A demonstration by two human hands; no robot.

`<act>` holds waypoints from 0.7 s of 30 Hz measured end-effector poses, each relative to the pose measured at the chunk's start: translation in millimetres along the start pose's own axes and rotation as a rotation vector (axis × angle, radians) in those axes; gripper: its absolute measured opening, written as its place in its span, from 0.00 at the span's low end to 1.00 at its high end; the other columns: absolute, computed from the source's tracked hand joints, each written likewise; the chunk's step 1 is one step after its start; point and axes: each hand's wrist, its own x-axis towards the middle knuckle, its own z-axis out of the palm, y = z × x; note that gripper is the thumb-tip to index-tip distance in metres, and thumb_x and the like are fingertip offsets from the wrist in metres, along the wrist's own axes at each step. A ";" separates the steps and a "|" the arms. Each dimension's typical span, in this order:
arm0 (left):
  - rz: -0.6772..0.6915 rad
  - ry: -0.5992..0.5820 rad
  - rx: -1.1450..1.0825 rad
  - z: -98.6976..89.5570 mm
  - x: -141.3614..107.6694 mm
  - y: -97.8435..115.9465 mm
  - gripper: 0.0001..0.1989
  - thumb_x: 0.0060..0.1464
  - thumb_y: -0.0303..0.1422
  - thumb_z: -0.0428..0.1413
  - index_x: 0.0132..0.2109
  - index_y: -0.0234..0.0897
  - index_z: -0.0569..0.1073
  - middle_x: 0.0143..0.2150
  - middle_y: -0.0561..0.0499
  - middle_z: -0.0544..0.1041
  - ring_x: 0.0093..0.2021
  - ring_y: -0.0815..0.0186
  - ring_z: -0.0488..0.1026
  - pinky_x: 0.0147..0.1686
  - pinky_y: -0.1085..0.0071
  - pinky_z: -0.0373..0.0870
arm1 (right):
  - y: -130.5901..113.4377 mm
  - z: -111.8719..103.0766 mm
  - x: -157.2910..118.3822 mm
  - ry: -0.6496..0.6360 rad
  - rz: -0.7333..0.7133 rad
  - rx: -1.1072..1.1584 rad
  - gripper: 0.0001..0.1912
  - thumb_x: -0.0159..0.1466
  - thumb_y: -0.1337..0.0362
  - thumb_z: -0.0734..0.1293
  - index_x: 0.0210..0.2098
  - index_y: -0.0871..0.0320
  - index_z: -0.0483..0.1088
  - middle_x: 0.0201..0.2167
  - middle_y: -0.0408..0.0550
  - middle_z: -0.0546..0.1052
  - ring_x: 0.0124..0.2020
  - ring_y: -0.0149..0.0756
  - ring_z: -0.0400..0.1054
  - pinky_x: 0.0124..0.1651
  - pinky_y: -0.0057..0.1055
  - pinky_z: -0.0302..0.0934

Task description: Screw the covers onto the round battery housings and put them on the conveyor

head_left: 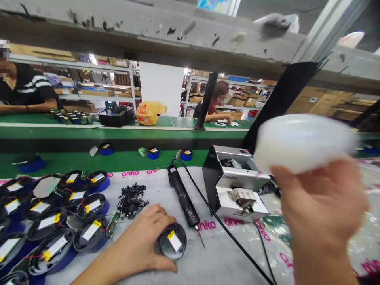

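My left hand [142,237] lies on the table with its thumb and fingers curled round a small round black housing [165,246], which has a white battery pouch [175,240] with yellow tape inside. Raised at the right, my right hand [323,206] grips a white, milky dome-shaped cover [305,138], blurred by motion. An electric screwdriver [184,196] with a black cord lies just beyond my left hand, its bit pointing toward me. Behind that hand is a heap of small black parts [132,200].
Several blue-and-black round housings [53,221] with batteries crowd the left. A grey-and-black screw feeder machine [237,182] stands right of the screwdriver. More housings sit on the green conveyor belt [127,160]. Overhead runs a grey shelf beam [148,31]; two people work across the line.
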 end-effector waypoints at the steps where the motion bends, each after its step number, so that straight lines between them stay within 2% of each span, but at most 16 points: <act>1: -0.059 0.039 0.025 2.2 -1.1 0.2 0.35 0.42 0.54 0.68 0.50 0.33 0.75 0.45 0.40 0.78 0.48 0.45 0.74 0.53 0.40 0.69 | -14.3 7.6 -10.5 0.122 0.003 0.112 0.28 0.68 0.58 0.63 0.66 0.39 0.55 0.66 0.42 0.62 0.66 0.54 0.59 0.62 0.62 0.60; 2: -0.111 0.068 0.041 3.7 -1.9 0.3 0.36 0.39 0.54 0.69 0.48 0.32 0.75 0.44 0.39 0.78 0.46 0.44 0.74 0.50 0.42 0.71 | -26.7 15.7 -20.2 0.200 0.137 0.342 0.25 0.66 0.58 0.66 0.62 0.39 0.63 0.66 0.39 0.63 0.66 0.54 0.58 0.63 0.61 0.61; 3: -0.140 0.082 0.040 4.5 -2.6 -0.1 0.38 0.37 0.55 0.69 0.48 0.31 0.75 0.45 0.38 0.77 0.47 0.43 0.73 0.49 0.43 0.71 | -36.6 23.6 -28.9 0.234 0.254 0.494 0.25 0.64 0.56 0.69 0.60 0.39 0.66 0.66 0.38 0.63 0.66 0.52 0.60 0.61 0.57 0.64; 5: -0.120 0.074 -0.008 4.1 -4.0 -3.5 0.44 0.36 0.55 0.69 0.55 0.30 0.71 0.53 0.34 0.75 0.54 0.40 0.71 0.55 0.42 0.67 | -47.2 37.5 -43.7 0.219 0.546 0.774 0.25 0.59 0.51 0.73 0.55 0.43 0.73 0.62 0.42 0.69 0.63 0.51 0.64 0.57 0.51 0.69; 7: -0.057 0.041 -0.095 2.2 -5.1 -9.7 0.47 0.40 0.53 0.69 0.63 0.34 0.66 0.61 0.34 0.72 0.61 0.42 0.68 0.60 0.45 0.64 | -47.0 47.6 -56.3 0.165 0.778 0.924 0.33 0.53 0.43 0.75 0.55 0.47 0.74 0.56 0.48 0.74 0.56 0.51 0.70 0.50 0.47 0.74; 9: -0.018 0.020 -0.178 0.9 -5.1 -16.6 0.42 0.44 0.50 0.69 0.63 0.41 0.67 0.60 0.39 0.74 0.60 0.47 0.70 0.61 0.50 0.64 | -42.1 54.5 -68.1 0.137 0.918 1.017 0.43 0.43 0.37 0.77 0.54 0.49 0.74 0.46 0.49 0.77 0.45 0.48 0.75 0.43 0.45 0.76; 10: -0.016 0.028 -0.210 1.0 -4.5 -19.4 0.37 0.45 0.48 0.69 0.60 0.42 0.70 0.57 0.42 0.77 0.58 0.49 0.72 0.59 0.52 0.66 | -39.9 57.1 -73.6 0.142 0.944 1.038 0.47 0.39 0.36 0.78 0.54 0.49 0.73 0.41 0.48 0.77 0.39 0.44 0.75 0.41 0.43 0.76; 12: -0.024 0.067 -0.261 2.4 -2.1 -23.2 0.31 0.44 0.46 0.70 0.54 0.43 0.75 0.52 0.44 0.80 0.53 0.50 0.75 0.56 0.54 0.69 | -38.6 61.2 -83.5 0.160 0.960 1.012 0.46 0.38 0.39 0.80 0.54 0.48 0.73 0.36 0.44 0.75 0.34 0.38 0.73 0.39 0.40 0.75; 16: -0.041 0.120 -0.308 6.4 1.9 -24.2 0.31 0.39 0.45 0.72 0.51 0.42 0.77 0.49 0.45 0.82 0.52 0.48 0.76 0.54 0.54 0.70 | -42.5 67.0 -96.4 0.177 1.000 0.885 0.35 0.47 0.45 0.79 0.51 0.45 0.72 0.38 0.42 0.74 0.38 0.37 0.73 0.45 0.40 0.73; 21: -0.056 0.082 -0.307 5.6 1.6 -23.8 0.34 0.37 0.48 0.72 0.51 0.43 0.76 0.50 0.46 0.82 0.53 0.47 0.75 0.54 0.54 0.70 | -33.6 70.4 -105.5 0.198 0.977 0.881 0.32 0.49 0.46 0.79 0.50 0.47 0.72 0.37 0.43 0.80 0.36 0.40 0.78 0.43 0.42 0.76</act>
